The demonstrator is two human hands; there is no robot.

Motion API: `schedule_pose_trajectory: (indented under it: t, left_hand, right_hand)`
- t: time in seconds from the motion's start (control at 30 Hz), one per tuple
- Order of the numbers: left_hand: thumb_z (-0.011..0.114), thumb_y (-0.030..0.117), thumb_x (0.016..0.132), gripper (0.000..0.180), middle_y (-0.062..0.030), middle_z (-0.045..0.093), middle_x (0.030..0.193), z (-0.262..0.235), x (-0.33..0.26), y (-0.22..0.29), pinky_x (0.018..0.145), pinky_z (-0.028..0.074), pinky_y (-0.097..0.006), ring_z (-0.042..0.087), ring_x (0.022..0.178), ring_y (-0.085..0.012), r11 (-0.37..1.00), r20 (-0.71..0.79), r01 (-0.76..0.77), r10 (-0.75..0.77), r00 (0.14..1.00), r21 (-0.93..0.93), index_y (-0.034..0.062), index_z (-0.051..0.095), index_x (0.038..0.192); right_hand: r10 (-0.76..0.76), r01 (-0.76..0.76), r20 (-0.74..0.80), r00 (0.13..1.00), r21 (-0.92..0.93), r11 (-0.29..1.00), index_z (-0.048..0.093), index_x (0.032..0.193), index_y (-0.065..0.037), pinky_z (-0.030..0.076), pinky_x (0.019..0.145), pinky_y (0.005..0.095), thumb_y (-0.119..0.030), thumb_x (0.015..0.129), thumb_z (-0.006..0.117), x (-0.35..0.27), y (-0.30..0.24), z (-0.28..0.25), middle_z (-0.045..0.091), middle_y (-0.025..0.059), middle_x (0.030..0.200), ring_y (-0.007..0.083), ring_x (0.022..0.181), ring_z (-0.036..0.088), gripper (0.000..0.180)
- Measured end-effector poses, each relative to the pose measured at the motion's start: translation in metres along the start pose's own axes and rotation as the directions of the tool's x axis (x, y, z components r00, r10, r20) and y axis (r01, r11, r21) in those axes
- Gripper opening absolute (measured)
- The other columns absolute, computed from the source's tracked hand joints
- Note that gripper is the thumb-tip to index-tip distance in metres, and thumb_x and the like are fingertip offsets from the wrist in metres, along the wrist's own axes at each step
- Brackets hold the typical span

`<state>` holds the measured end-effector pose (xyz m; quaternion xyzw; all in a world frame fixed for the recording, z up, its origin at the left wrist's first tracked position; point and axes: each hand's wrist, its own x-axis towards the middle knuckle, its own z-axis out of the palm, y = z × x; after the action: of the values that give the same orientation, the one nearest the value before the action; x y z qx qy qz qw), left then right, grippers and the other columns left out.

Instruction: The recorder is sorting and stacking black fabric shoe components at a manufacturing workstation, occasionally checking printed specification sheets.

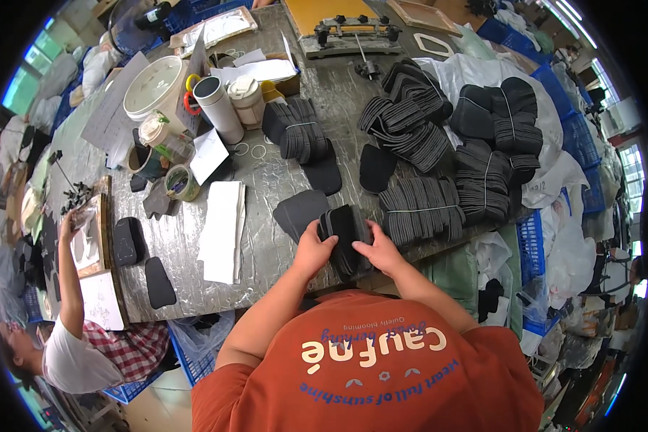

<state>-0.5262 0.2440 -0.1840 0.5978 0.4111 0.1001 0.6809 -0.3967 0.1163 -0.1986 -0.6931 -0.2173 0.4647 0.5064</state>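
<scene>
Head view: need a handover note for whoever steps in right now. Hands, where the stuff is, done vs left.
Left hand: grips the left side of a stack of black foam pieces at the near table edge.
Right hand: grips the stack's right side. The stack has no band visible.
Done: banded bundles lie to the right and further back on the grey table.
Left: single loose pieces beside the stack; rubber bands lie mid-table.
A co-worker's hand works at a frame on the far left.
</scene>
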Motion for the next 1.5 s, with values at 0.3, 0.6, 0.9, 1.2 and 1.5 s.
schedule_pose_trajectory:
  t: [0.3,0.6,0.9,1.2,1.5]
  left_hand:
    - [0.043,-0.006,0.07,0.051,-0.0157,0.051,0.115,-0.051,-0.019,0.017,0.093,0.04,-0.036,0.05,0.107,-0.0261,0.661,0.036,-0.041,0.102,0.994,-0.749,-0.0036,0.039,0.121]
    - [0.057,0.015,0.082,0.051,-0.0143,0.048,0.115,-0.015,-0.01,-0.01,0.092,0.036,-0.035,0.048,0.104,-0.0233,0.975,-0.135,-0.16,0.14,0.981,-0.153,-0.0021,0.037,0.125]
    - [0.078,0.02,0.063,0.081,-0.025,0.055,0.105,-0.04,0.025,-0.022,0.081,0.047,-0.038,0.056,0.1,-0.0316,0.944,-0.438,0.046,0.107,0.893,0.326,-0.0101,0.034,0.123]
    - [0.064,0.004,0.075,0.064,-0.013,0.053,0.1,-0.015,-0.027,-0.04,0.071,0.05,-0.03,0.056,0.086,-0.0201,0.966,-0.161,-0.139,0.176,0.971,0.218,-0.0064,0.029,0.128]
    - [0.042,0.021,0.092,0.044,-0.0139,0.047,0.117,-0.06,-0.016,-0.027,0.094,0.039,-0.035,0.044,0.113,-0.0232,0.94,0.032,0.107,-0.102,0.994,-0.324,0.0011,0.036,0.13]
  right_hand:
    - [0.046,-0.024,-0.165,0.985,0.133,0.991,0.028,0.131,0.002,0.039,0.091,0.0335,-0.013,0.083,0.046,-0.019,-0.007,-0.002,0.047,0.0193,0.121,0.0266,0.109,0.049,0.054]
    - [-0.04,0.066,-0.104,0.994,0.26,0.963,0.03,0.128,0.0,0.042,0.09,0.0337,-0.005,0.076,0.065,-0.036,-0.038,0.01,0.048,0.0128,0.12,0.0225,0.108,0.05,0.063]
    - [-0.261,0.03,-0.191,0.946,-0.752,0.659,0.022,0.132,-0.004,0.04,0.093,0.0398,-0.017,0.071,0.07,0.021,-0.066,0.045,0.041,0.023,0.123,0.0371,0.113,0.044,0.079]
    - [-0.193,0.088,-0.039,0.98,-0.788,0.609,0.014,0.137,-0.003,0.034,0.096,0.0463,-0.054,0.07,0.065,0.012,-0.049,0.046,0.037,0.023,0.129,0.039,0.118,0.038,0.098]
    - [-0.182,0.085,-0.02,0.983,-0.83,0.551,0.013,0.14,-0.012,0.033,0.093,0.0499,-0.035,0.057,0.079,-0.008,-0.06,0.05,0.036,0.0189,0.123,0.0374,0.112,0.038,0.109]
